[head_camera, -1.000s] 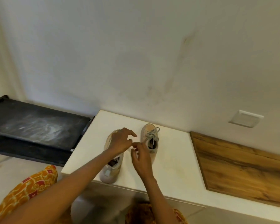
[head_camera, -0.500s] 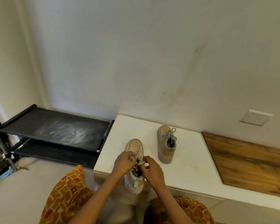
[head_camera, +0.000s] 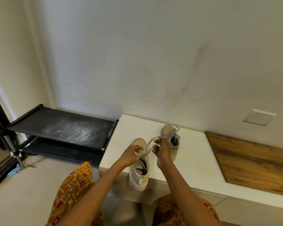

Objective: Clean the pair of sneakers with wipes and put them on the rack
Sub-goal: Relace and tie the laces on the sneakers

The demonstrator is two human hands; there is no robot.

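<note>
Near sneaker: a pale cream low-top canvas sneaker [head_camera: 139, 167] lies on the white desk [head_camera: 193, 162], toe toward the wall, its heel hanging over the front edge.
Far sneaker: its cream and peach low-top mate [head_camera: 170, 136] stands just beyond it on the same desk, laces in a bow.
Left hand: the left hand [head_camera: 129, 154] pinches the grey shoelace [head_camera: 151, 141] at the eyelets of the near sneaker, fingers [head_camera: 136, 148] curled round it.
Right hand: the right hand [head_camera: 162, 150] grasps the other run of that lace and draws it up and to the right, so a loop arcs between the two hands.
Step in hand: judging by the loop, the lace of the near sneaker is being tied or tightened.
Doing it well: keep the left pinch low on the tongue as an anchor, pull with the right along the lace and not upward, and slide the shoe further onto the desk, since the overhanging heel could tip off.
Rack: the black two-shelf metal shoe rack [head_camera: 60, 128] stands just left of the desk, its top shelf smeared with whitish dust; neither sneaker is on it yet.
Wipes: none in view.
Writing: no brand or label readable; the small tab at the near sneaker's heel is too blurred to read.
Other: a plain white wall plate [head_camera: 259, 117] on the wall and a wood-grain panel [head_camera: 252, 162] to the right of the desk.
</note>
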